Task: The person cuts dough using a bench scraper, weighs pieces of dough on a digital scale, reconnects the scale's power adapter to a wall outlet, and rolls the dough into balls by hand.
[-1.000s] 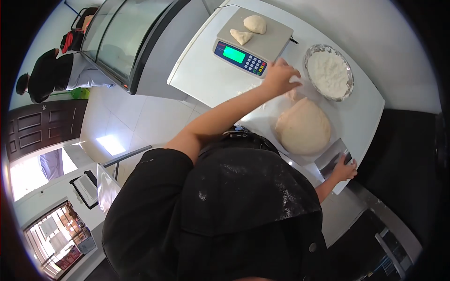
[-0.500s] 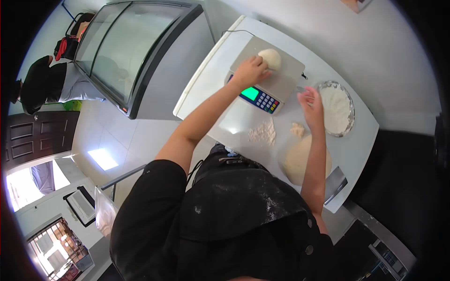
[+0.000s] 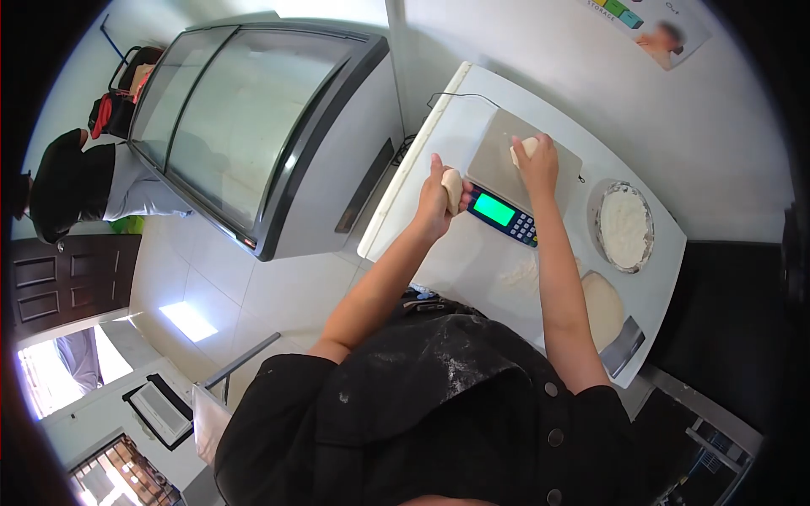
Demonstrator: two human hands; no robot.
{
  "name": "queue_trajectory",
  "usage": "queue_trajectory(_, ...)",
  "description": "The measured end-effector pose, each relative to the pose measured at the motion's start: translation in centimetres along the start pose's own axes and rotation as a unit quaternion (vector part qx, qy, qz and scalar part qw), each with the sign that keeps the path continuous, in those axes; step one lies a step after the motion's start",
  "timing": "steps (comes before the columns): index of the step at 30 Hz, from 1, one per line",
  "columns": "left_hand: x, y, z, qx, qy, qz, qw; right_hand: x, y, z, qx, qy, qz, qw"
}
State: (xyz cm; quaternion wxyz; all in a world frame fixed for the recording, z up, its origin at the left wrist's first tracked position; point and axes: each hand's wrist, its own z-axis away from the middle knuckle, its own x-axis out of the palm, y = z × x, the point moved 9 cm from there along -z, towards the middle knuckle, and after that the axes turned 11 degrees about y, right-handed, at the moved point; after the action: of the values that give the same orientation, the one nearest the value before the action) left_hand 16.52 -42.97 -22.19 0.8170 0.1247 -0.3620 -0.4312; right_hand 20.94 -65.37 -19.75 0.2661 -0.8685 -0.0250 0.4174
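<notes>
My left hand (image 3: 434,202) is closed around a piece of dough (image 3: 453,189), held beside the front left corner of the digital scale (image 3: 494,160). My right hand (image 3: 540,165) grips another pale dough piece (image 3: 524,152) at the scale's platform. Whether that piece rests on the platform or is held just above it, I cannot tell. The scale's display (image 3: 494,209) glows green. A large dough mass (image 3: 602,310) lies on the table, partly behind my right forearm.
A foil-lined round pan (image 3: 600,229) of flour stands on the right of the white table (image 3: 447,274). A flat metal scraper (image 3: 626,346) lies near the table edge. Loose flour (image 3: 525,275) is scattered before the scale. A glass-topped freezer (image 3: 278,126) and another person (image 3: 80,181) are at left.
My left hand has lifted dough off the scale and moved toward me. My right hand has moved from beside the flour pan to the scale, now with dough. The view has shifted.
</notes>
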Motion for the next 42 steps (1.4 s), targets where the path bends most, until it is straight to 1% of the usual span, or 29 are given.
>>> queue_trajectory(2,-0.4,1.0,-0.5,0.023,-0.064,-0.097,0.993,-1.0,0.2,0.7,0.042,0.019,-0.011,0.999)
queue_trajectory(4,-0.5,1.3,-0.7,0.045,-0.129,-0.193,0.972,-2.2,0.4,1.7,0.083,0.04,-0.022,0.996)
queue_trajectory(5,-0.6,1.6,-0.7,0.046,-0.131,-0.194,0.971,-3.1,-0.4,1.9,0.083,0.042,-0.021,0.995)
queue_trajectory(6,-0.6,2.2,-0.8,0.073,-0.115,-0.208,0.969,-3.8,0.1,2.5,0.166,0.049,-0.114,0.978)
queue_trajectory(7,-0.5,2.7,-0.8,0.1,-0.099,-0.223,0.965,-4.7,0.0,3.2,0.246,0.056,-0.205,0.946)
queue_trajectory(8,-0.4,2.9,-0.8,0.125,-0.083,-0.237,0.96,-5.5,-0.2,4.2,0.322,0.063,-0.293,0.898)
queue_trajectory(9,-0.3,2.9,-0.8,0.149,-0.067,-0.252,0.954,-6.2,-0.8,5.5,0.394,0.069,-0.376,0.836)
queue_trajectory(10,0.0,2.2,-0.8,0.146,-0.071,-0.255,0.953,-7.8,-2.9,6.1,0.402,0.062,-0.411,0.816)
queue_trajectory(11,0.4,1.8,-0.8,0.175,-0.08,-0.247,0.95,-8.7,-4.9,7.1,0.409,0.056,-0.445,0.795)
queue_trajectory(12,1.0,1.3,-0.8,0.204,-0.091,-0.238,0.945,-9.1,-5.7,8.4,0.412,0.064,-0.442,0.794)
queue_trajectory(14,2.2,0.4,-0.3,0.26,-0.116,-0.219,0.933,-10.3,-7.8,9.2,0.344,0.075,-0.45,0.821)
queue_trajectory(15,3.1,-0.6,1.1,0.217,-0.162,-0.212,0.939,-10.4,-8.1,9.8,0.347,0.085,-0.447,0.82)
queue_trajectory(16,3.8,-1.6,2.7,0.173,-0.207,-0.205,0.941,-11.0,-8.2,10.3,0.335,0.12,-0.411,0.839)
queue_trajectory(17,4.2,-2.0,4.2,0.169,-0.214,-0.21,0.939,-11.6,-8.4,10.8,0.322,0.153,-0.374,0.856)
queue_trajectory(19,5.8,-1.6,8.3,0.223,-0.291,-0.155,0.918,-13.0,-8.9,11.7,0.293,0.215,-0.296,0.883)
queue_trajectory(20,5.9,-1.7,9.3,0.221,-0.295,-0.156,0.916,-13.4,-9.3,11.9,0.293,0.22,-0.294,0.883)
queue_trajectory(22,5.5,-0.3,11.5,0.342,-0.258,-0.195,0.882,-14.0,-10.7,12.1,0.311,0.206,-0.397,0.839)
queue_trajectory(24,5.2,1.0,13.6,0.456,-0.215,-0.228,0.833,-14.6,-12.1,12.3,0.324,0.186,-0.495,0.784)
queue_trajectory(25,5.3,1.1,13.9,0.456,-0.216,-0.228,0.833,-15.1,-12.5,12.4,0.323,0.187,-0.495,0.784)
queue_trajectory(29,6.3,2.5,15.5,0.531,-0.228,-0.243,0.779,-15.7,-13.2,13.5,0.385,0.179,-0.495,0.758)
queue_trajectory(30,6.4,2.7,15.7,0.53,-0.231,-0.245,0.778,-15.9,-13.3,13.6,0.386,0.182,-0.495,0.756)
queue_trajectory(34,6.7,1.8,15.3,0.412,-0.252,-0.251,0.839,-16.1,-11.1,14.3,0.46,0.207,-0.532,0.681)
queue_trajectory(35,6.8,2.0,15.6,0.411,-0.253,-0.252,0.839,-16.2,-10.8,14.3,0.46,0.208,-0.532,0.68)
queue_trajectory(37,6.7,1.2,15.4,0.296,-0.27,-0.224,0.889,-16.9,-10.0,14.3,0.44,0.214,-0.523,0.698)
queue_trajectory(39,6.7,0.1,15.5,0.173,-0.282,-0.193,0.924,-17.7,-9.5,14.5,0.419,0.221,-0.511,0.717)
queue_trajectory(40,6.8,0.3,15.8,0.17,-0.284,-0.195,0.923,-17.9,-9.6,14.7,0.421,0.225,-0.51,0.716)
queue_trajectory(42,7.0,0.1,16.4,0.12,-0.312,-0.208,0.919,-18.4,-10.6,14.9,0.419,0.227,-0.516,0.712)
